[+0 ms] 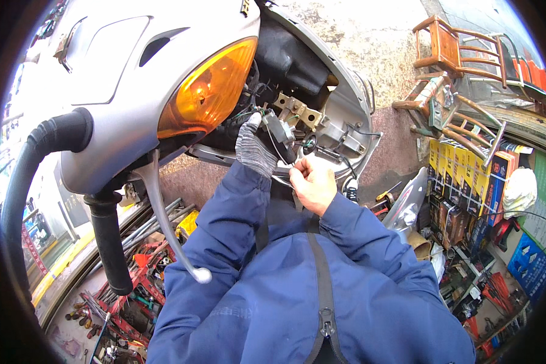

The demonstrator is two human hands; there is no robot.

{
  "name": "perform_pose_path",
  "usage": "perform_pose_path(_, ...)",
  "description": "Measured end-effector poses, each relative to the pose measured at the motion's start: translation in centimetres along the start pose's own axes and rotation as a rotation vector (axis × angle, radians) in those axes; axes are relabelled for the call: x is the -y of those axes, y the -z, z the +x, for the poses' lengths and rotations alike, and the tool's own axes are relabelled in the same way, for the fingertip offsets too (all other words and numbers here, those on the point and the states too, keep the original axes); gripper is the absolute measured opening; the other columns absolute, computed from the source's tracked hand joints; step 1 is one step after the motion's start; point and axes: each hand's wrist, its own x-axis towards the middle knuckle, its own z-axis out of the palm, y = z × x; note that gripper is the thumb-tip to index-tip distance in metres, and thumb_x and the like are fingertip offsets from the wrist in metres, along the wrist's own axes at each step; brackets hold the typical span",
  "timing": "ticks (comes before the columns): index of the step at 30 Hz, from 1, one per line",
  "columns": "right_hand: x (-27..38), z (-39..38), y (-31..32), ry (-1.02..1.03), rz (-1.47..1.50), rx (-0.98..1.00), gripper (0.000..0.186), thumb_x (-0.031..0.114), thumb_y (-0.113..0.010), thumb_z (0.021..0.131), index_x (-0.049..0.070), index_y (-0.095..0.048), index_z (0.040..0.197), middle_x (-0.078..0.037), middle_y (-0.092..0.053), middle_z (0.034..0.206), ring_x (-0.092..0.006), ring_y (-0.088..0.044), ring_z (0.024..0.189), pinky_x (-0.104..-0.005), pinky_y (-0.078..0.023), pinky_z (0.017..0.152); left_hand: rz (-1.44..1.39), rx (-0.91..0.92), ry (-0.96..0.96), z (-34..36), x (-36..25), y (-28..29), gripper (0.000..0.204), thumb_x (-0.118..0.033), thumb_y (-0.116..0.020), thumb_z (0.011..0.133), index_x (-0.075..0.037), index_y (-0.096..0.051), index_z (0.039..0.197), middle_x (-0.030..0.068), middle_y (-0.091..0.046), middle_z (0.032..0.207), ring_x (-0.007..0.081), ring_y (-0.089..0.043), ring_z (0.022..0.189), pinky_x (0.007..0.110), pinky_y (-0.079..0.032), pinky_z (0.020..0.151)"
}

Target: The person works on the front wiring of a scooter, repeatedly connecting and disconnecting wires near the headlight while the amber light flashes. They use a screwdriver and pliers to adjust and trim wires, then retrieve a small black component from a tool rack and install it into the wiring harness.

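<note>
My left hand (255, 147), in a grey striped knit glove, is closed round a small dark box-shaped part (275, 127) with wires at its upper end. The part sits in the opened front of a silver scooter (118, 136), beside a metal bracket (303, 114). A thin pale wire (275, 146) runs down along the part toward my right hand (314, 183). This bare hand is closed in a pinch, and the wire appears to end at its fingertips. My fingers partly hide both the wire's end and the dark part.
The scooter's orange lamp (209, 91), brake lever (167, 218) and black handlebar grip (108, 242) are at left. Tools and red parts (139, 291) lie below them. Wooden chairs (446, 48) stand at far right, above stacked yellow boxes (467, 173). A screwdriver (387, 192) lies right of my hand.
</note>
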Motion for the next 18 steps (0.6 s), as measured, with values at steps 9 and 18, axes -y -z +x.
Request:
perform_pose_path(9, 0.89, 0.53, 0.02, 0.222, -0.123, -0.023, 0.009, 0.007, -0.062, 0.081, -0.001, -0.064, 0.084, -0.007, -0.062, 0.064, -0.0128, -0.059, 0.056, -0.0281, -0.047, 0.054, -0.04, -0.065, 0.082, 0.14, -0.21, 0.39, 0.033, -0.037, -0.049, 0.088, -0.008, -0.059, 0.1, 0.0142, -0.062, 0.093, 0.0325, -0.058, 0.082, 0.048, -0.048, 0.076)
perform_pose_path(18, 0.61, 0.33, 0.29, 0.204, -0.114, -0.065, 0.008, 0.009, -0.063, 0.082, 0.001, -0.062, 0.08, -0.005, -0.06, 0.059, -0.009, -0.054, 0.052, -0.0262, -0.044, 0.05, -0.019, -0.026, 0.022, -0.1, -0.01, 0.01, 0.03, -0.034, -0.054, 0.086, -0.007, -0.059, 0.099, 0.0151, -0.062, 0.092, 0.0324, -0.06, 0.082, 0.048, -0.049, 0.076)
